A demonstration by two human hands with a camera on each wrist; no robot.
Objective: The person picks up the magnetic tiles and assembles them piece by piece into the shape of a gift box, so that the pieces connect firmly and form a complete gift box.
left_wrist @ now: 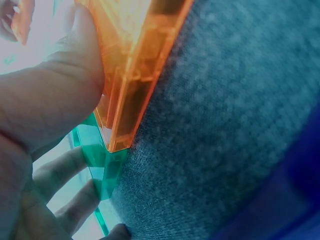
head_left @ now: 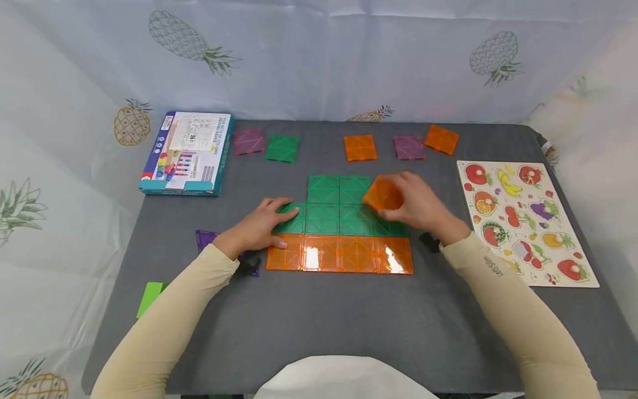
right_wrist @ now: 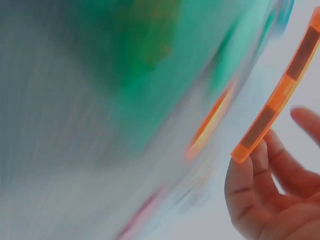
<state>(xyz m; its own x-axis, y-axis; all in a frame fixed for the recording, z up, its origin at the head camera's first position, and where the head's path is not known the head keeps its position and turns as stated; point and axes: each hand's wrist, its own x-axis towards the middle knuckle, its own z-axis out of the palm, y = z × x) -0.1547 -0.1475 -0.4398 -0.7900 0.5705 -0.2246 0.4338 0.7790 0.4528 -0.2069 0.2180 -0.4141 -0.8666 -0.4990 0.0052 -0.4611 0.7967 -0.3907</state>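
1. Far left on the dark table (head_left: 324, 327), a bright green block (head_left: 149, 299) lies near the front, partly behind the sleeve; a flat printed box (head_left: 189, 152) lies farther back.
2. Next, a purple tile (head_left: 205, 239) shows just beside the left wrist.
3. The left hand (head_left: 258, 224) rests loosely extended on the panel's left edge, its thumb on an orange tile and other fingers at a green one; it grasps nothing.
4. Behind it lie a magenta tile (head_left: 248, 141) and a green tile (head_left: 282, 148).
5. In the middle, the flat panel (head_left: 323, 219) has orange tiles along its near edge and green ones behind (two make up the far row).
6. Over its right side, the right hand (head_left: 418, 202) pinches a tilted orange tile (head_left: 381, 194).
7. Farther back are two loose orange tiles (head_left: 360, 148) and another magenta one.
8. Far right lies a fruit-printed board (head_left: 528, 221).
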